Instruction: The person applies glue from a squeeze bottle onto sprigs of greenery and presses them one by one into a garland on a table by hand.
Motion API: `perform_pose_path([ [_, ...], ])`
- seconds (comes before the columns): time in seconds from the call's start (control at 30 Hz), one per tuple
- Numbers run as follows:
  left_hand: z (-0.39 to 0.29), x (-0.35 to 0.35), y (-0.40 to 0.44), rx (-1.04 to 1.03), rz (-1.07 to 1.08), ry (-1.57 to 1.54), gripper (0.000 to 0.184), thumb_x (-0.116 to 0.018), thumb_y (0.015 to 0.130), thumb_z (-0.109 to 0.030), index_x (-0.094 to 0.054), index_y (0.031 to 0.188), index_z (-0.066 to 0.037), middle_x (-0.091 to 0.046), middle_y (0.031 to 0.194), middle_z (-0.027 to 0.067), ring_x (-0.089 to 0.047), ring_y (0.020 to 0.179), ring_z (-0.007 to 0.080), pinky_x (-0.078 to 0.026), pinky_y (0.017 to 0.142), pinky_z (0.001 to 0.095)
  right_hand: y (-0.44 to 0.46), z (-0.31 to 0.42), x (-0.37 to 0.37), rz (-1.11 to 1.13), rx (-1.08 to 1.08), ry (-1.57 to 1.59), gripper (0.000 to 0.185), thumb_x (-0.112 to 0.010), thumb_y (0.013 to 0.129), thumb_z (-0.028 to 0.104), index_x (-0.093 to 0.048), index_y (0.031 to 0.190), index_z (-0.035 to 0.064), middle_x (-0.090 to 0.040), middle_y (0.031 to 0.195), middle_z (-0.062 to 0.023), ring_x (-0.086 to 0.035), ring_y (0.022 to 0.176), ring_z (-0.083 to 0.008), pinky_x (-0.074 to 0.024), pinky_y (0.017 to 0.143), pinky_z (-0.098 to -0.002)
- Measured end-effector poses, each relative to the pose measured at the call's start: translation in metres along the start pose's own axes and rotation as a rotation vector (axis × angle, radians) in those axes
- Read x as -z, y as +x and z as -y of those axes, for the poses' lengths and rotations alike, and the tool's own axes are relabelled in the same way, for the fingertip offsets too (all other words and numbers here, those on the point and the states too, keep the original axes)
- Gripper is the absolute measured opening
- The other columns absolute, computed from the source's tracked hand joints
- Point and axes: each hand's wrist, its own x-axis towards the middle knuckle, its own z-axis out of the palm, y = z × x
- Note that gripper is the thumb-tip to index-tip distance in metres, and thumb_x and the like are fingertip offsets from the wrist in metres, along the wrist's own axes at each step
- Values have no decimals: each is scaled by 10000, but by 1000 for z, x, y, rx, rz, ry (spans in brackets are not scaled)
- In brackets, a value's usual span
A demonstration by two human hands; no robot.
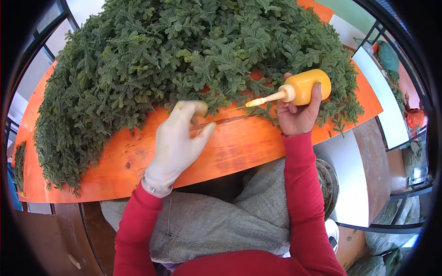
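My right hand [299, 112], bare, is wrapped round a yellow squeeze bottle [307, 86]. The bottle lies almost level, its pale nozzle pointing left, with yellowish residue [254, 102] and a thin tip at the end. To the left, my left hand [177, 138] wears a whitish glove and is held above the orange table [230, 142], slightly blurred. Its thumb and index finger are apart, with nothing visible between them. A big heap of green artificial fir sprigs [184, 50] lies just beyond both hands.
Grey sacking [216, 225] covers my lap below the table's curved front edge. A white surface [343, 179] and a round container [331, 234] are at the right. Farther right stand dark metal frames and plastic bags [405, 211]. A small green bunch [20, 161] lies at the far left.
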Motion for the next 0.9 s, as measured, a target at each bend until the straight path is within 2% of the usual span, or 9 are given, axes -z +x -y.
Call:
perform_pose_path([
  [0.13,13,-24,30,85,91,150,366,-772,776,-34,-643,1114,-89,-623,1058,54,-634,797,146,-538,721,297,0,1,1,-1,14,-6,530,-634,958,464,-494,1212,20,-643,1152,-244,-509,526,-117,-466,468,-201],
  [0.23,34,-35,36,-103,-5,163,319,-738,806,-23,-637,1102,-85,-623,1127,49,-630,823,118,-531,719,275,-1,2,2,9,16,15,520,-633,959,463,-501,1207,26,-645,1153,-245,-490,512,-108,-462,467,-201],
  [0.33,42,-33,37,-10,-36,-210,236,-688,846,1,-627,1066,-63,-626,1158,40,-618,860,97,-525,723,256,-2,4,3,14,15,23,503,-631,960,464,-512,1192,34,-650,1148,-242,-461,494,-97,-454,469,-199],
  [0.37,43,-30,38,11,-47,-390,234,-627,861,57,-595,1070,-44,-638,1128,39,-547,787,50,-416,625,166,-2,4,5,22,2,36,494,-638,957,460,-514,1205,51,-645,1156,-241,-482,518,-112,-450,473,-203],
  [0.47,25,-11,37,196,-17,-859,158,-541,925,63,-571,1045,-35,-658,1207,94,-631,885,85,-519,725,206,-2,5,6,39,-23,54,483,-651,950,450,-517,1231,81,-635,1171,-239,-530,577,-146,-442,479,-210],
  [0.6,25,11,35,231,-61,-877,131,-486,956,14,-561,1051,-35,-691,1112,97,-648,941,122,-529,850,283,-1,5,8,52,-32,61,489,-653,950,447,-516,1233,73,-632,1176,-241,-558,611,-162,-441,477,-207],
  [0.7,34,23,30,231,-98,-903,123,-495,955,-10,-559,1056,-38,-692,1113,101,-645,966,125,-511,884,288,-1,4,7,43,-32,50,488,-654,949,447,-519,1234,73,-630,1179,-240,-565,618,-165,-440,476,-205],
  [0.83,18,37,25,389,-174,-1057,88,-515,975,-60,-553,1054,-63,-684,1071,84,-636,934,136,-515,855,315,-2,2,4,49,-28,30,485,-652,950,446,-524,1236,76,-632,1179,-233,-531,585,-138,-439,476,-201],
  [0.9,24,45,20,438,-195,-1058,64,-543,979,-87,-552,1041,-75,-657,1008,49,-620,865,126,-531,773,322,-2,3,4,45,-32,27,486,-649,951,448,-522,1236,75,-636,1181,-221,-506,562,-121,-430,471,-206],
])
